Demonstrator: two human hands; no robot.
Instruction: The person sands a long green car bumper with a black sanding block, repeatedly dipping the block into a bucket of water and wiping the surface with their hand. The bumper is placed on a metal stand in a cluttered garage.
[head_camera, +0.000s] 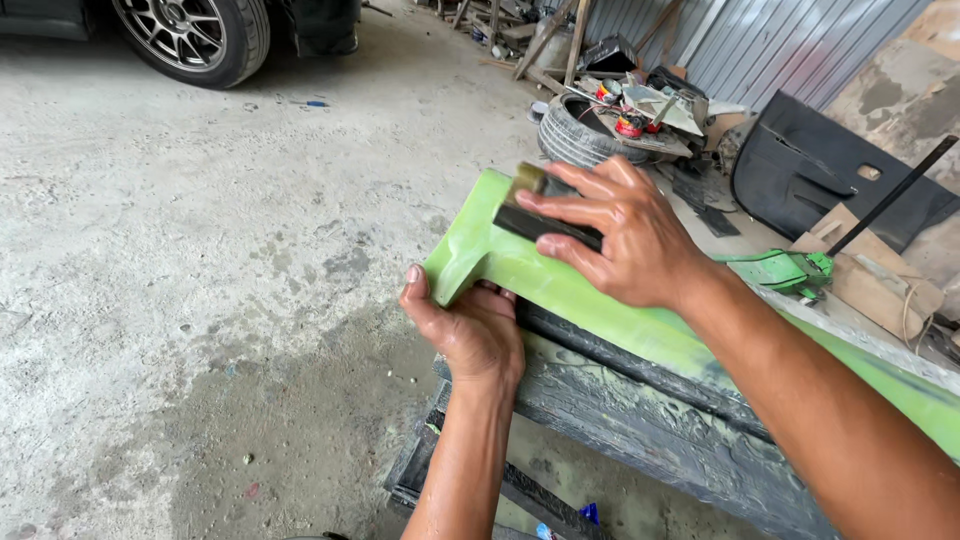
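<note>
While the near edge of view shows only forearms, the left hand (470, 335) sits just beyond them, curled up around the near end of a long lime-green body panel (520, 265), thumb on the panel's left corner, fingers tucked beneath. Panel lies lengthwise across a rough, paint-crusted dark support (640, 420), running off to the right. Right hand (620, 235) rests flat on the panel's top face, fingers spread and pressed over a dark rectangular sanding block (540, 220), closed on it from above. Panel looks like moulded plastic or fibreglass: probably light for its length, stiff along the folded edge, likely to flex mid-span; surface is matte, dusty, not slick. Best hold seems to be the thick curled end, where the left hand already grips. Concrete floor (200, 300) is grey, pitted, stained. Farther right, a green tool with a long black handle (800, 270); a black door trim panel (830, 170) leaning; an old tyre (580, 135) loaded with clutter. Far left, a car wheel (190, 35); corrugated metal wall (760, 40) behind.
</note>
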